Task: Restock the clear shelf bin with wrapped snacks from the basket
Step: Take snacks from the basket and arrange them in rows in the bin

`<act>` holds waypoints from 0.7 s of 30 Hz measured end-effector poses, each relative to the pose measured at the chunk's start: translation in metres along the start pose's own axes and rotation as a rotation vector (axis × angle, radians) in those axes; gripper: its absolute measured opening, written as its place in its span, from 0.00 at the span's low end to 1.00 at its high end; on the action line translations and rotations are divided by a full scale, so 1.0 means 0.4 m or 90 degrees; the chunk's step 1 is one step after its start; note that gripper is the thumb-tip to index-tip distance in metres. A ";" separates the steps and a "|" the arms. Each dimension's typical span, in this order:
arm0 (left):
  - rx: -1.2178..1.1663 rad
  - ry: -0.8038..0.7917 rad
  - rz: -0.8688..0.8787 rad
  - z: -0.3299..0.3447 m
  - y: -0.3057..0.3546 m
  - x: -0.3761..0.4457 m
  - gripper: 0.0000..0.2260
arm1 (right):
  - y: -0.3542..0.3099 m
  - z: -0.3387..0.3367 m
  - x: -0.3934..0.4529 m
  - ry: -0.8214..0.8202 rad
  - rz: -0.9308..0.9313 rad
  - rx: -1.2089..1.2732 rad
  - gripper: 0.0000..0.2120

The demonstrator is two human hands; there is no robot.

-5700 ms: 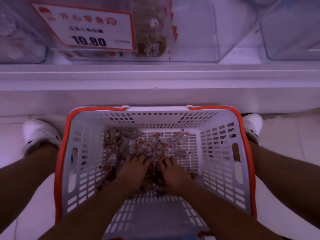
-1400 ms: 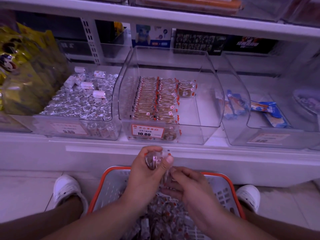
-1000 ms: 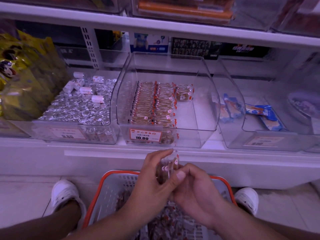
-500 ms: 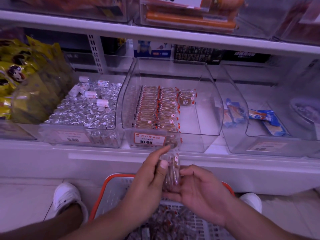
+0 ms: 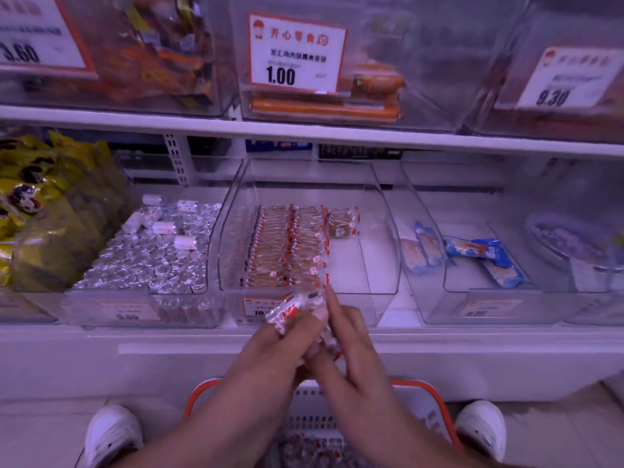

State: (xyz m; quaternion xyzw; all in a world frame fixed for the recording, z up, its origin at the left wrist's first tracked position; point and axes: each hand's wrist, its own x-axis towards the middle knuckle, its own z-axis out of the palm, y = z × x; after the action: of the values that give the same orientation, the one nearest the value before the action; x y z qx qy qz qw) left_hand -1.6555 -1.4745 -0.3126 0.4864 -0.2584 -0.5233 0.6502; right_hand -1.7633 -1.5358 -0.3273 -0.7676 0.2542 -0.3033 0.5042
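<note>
A clear shelf bin (image 5: 378,251) stands on the lower shelf, with two neat rows of wrapped snacks (image 5: 287,244) along its left side and one more at the back. My left hand (image 5: 273,352) grips a small bundle of wrapped snacks (image 5: 293,307) just in front of the bin's front wall. My right hand (image 5: 347,346) lies against that bundle from the right, fingers fairly straight and pointing up toward the bin. Below my forearms sits the orange-rimmed white basket (image 5: 429,396), with several wrapped snacks on its floor.
Left of the bin is a bin of silver-wrapped sweets (image 5: 152,258), and yellow bags (image 5: 44,211) beyond it. To the right stands a bin with blue packets (image 5: 486,258). An upper shelf (image 5: 304,131) carries more bins with price tags. My white shoes (image 5: 111,434) flank the basket.
Both hands have risen with the bundle from above the basket up to the bin's front wall. The view has tilted upward, showing the upper shelf.
</note>
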 end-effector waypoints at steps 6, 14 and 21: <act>0.126 -0.124 0.028 0.064 0.137 0.097 0.16 | -0.056 -0.089 0.095 0.025 -0.107 -0.376 0.32; 0.416 -0.097 0.032 0.024 0.224 0.372 0.13 | -0.051 -0.264 0.146 0.134 -0.110 -0.197 0.22; 1.094 -0.143 0.253 0.018 0.106 0.626 0.27 | 0.036 -0.331 0.112 0.278 -0.103 -0.136 0.14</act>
State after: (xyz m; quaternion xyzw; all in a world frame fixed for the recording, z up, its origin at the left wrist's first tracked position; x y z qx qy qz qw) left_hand -1.5635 -1.7116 -0.3148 0.6981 -0.7039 -0.0709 0.1101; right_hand -1.8294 -1.6545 -0.2906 -0.7508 0.3254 -0.4727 0.3271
